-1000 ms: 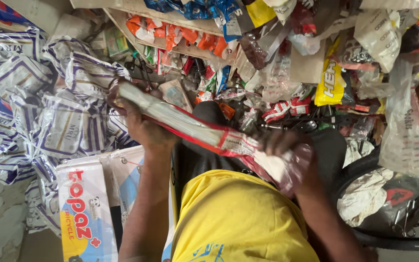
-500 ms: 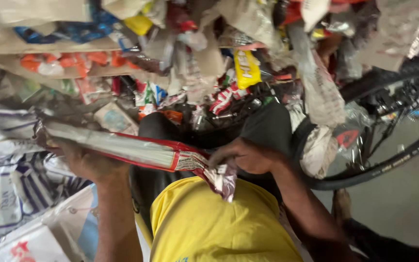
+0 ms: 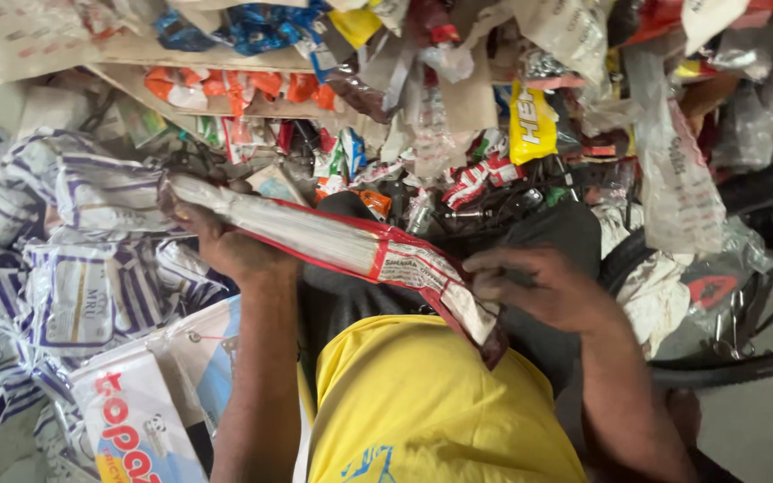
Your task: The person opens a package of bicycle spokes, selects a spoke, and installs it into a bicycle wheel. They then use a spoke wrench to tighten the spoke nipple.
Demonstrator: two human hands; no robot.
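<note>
A long, flat plastic packet (image 3: 333,237), pale with red edges, stretches across my lap. My left hand (image 3: 225,246) grips its left part from underneath. My right hand (image 3: 543,286) pinches the packet's right end, where the wrapper is crumpled. I wear a yellow shirt (image 3: 431,411) and dark trousers (image 3: 547,233).
A heap of purple-and-white packets (image 3: 73,268) lies at my left. A white printed sack (image 3: 136,420) sits at lower left. Mixed snack wrappers and cardboard (image 3: 458,98) crowd the far side. A bicycle wheel (image 3: 744,362) curves at right.
The view has swung from side to side and the packet has tilted. My right hand has slid along the packet's right end; my left hand keeps its grip.
</note>
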